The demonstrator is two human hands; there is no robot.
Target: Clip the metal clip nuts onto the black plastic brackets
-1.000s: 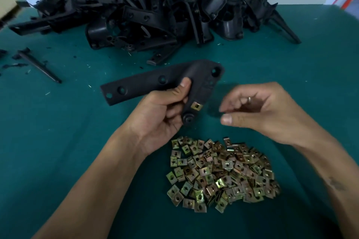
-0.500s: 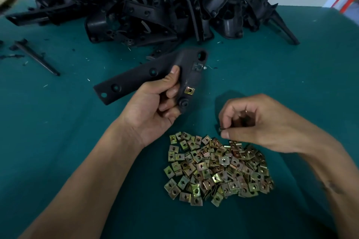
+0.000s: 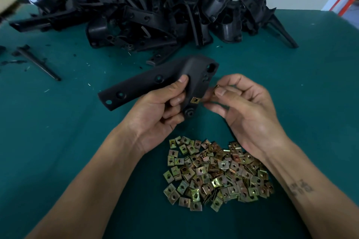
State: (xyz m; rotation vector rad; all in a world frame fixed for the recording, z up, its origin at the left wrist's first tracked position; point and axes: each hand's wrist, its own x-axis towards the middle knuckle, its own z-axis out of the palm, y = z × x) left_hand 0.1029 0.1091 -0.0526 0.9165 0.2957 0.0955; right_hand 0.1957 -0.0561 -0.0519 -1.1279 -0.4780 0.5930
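With left hand (image 3: pixel 161 110) gripping black plastic bracket (image 3: pixel 155 81) above desk (image 3: pixel 58 141), one nut (image 3: pixel 195 100) seated; right hand (image 3: pixel 242 106) pinching clip nut (image 3: pixel 216 87): align square, push home.

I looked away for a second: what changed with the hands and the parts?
The right hand dipped to the clip nut pile, then rose to the bracket pinching a clip nut. The left hand kept gripping the bracket; its fitted nut stayed on.
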